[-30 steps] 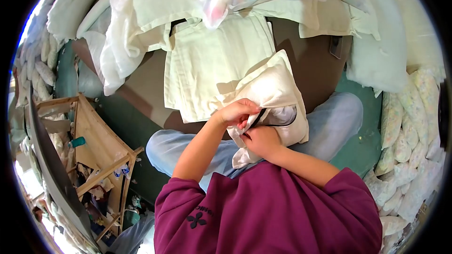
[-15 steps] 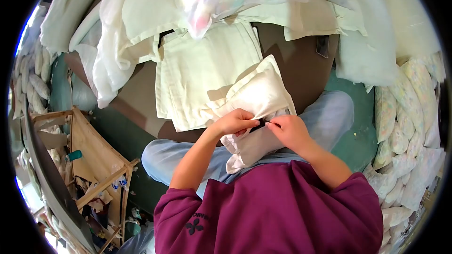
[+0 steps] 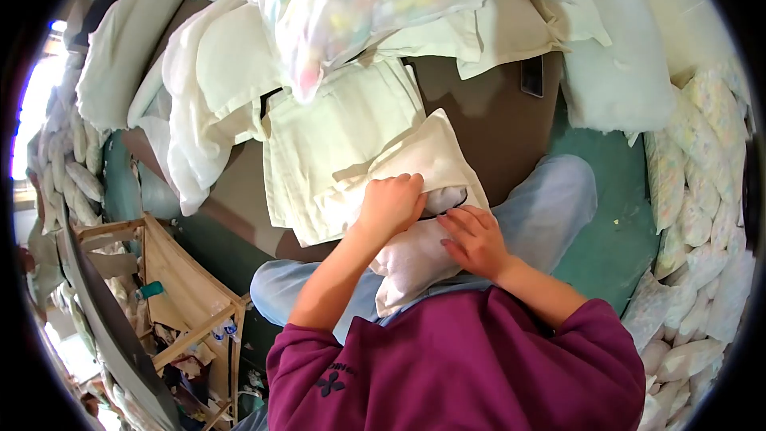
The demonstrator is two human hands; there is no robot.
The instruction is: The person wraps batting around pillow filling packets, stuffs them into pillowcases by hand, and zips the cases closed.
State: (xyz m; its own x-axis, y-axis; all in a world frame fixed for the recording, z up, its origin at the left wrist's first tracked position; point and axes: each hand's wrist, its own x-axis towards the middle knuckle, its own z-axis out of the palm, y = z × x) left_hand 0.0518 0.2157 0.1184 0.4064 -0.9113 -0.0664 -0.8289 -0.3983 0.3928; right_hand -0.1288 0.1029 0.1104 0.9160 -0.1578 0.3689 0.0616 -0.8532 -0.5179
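Right-hand pinch released; cushion cover (image 3: 427, 148) opening (image 3: 448, 198) in clearer view.
My left hand (image 3: 393, 206) curls over the opening's upper edge; its fingertips are hidden, so I cannot tell whether it grips. My right hand (image 3: 476, 246), apart from it, now rests with fingers extended at the lower edge. The cover sits over my lap (image 3: 550, 203); I judge the opening unfastened.
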